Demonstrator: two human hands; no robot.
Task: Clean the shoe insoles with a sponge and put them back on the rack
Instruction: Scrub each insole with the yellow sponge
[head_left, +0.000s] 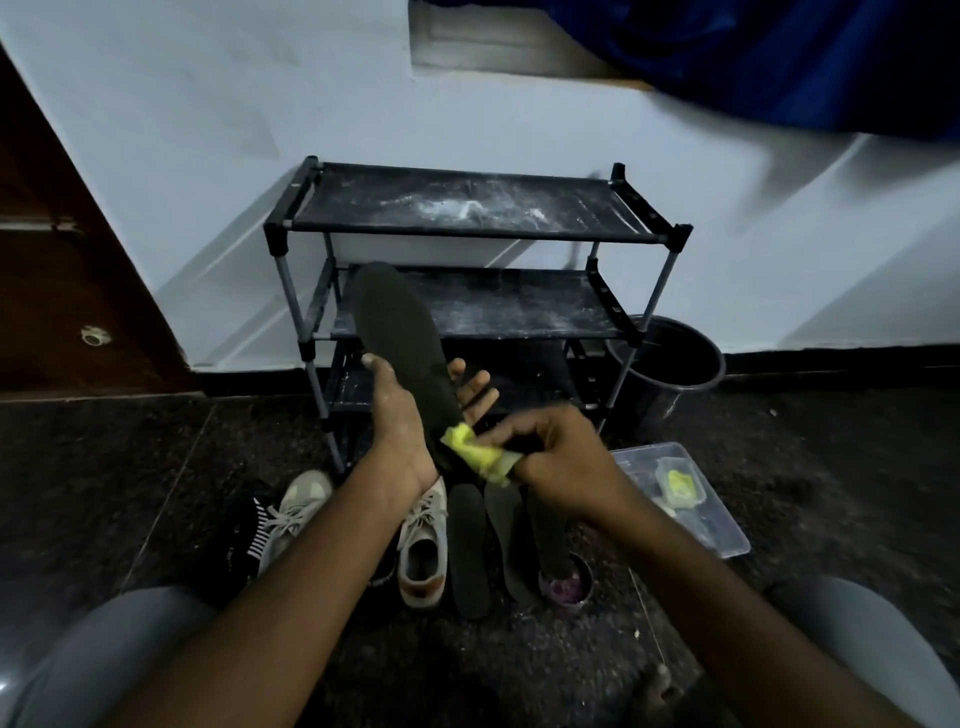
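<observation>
dark foam insole (400, 332), gripped in the left hand (400, 421), meets the yellow-green sponge (475, 449) pinched by the right hand (561, 457); three more insoles (467, 551) wait on the floor (156, 467) before the black shelf rack (467, 208), seemingly unreturned.

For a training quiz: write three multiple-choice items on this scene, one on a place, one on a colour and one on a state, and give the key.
1. Where does the black bucket stand relative to the rack?
A) on its top shelf
B) on the floor at its left
C) on the floor at its right

2. What colour is the sponge?
A) yellow-green
B) red
C) blue

3. What is the left hand doing?
A) hanging idle
B) holding a dark insole
C) lifting a shoe

Key:
1 C: the bucket stands by the rack's right legs.
2 A: it shows yellow-green in the right hand.
3 B: thumb and fingers wrap the insole's edges.
</observation>
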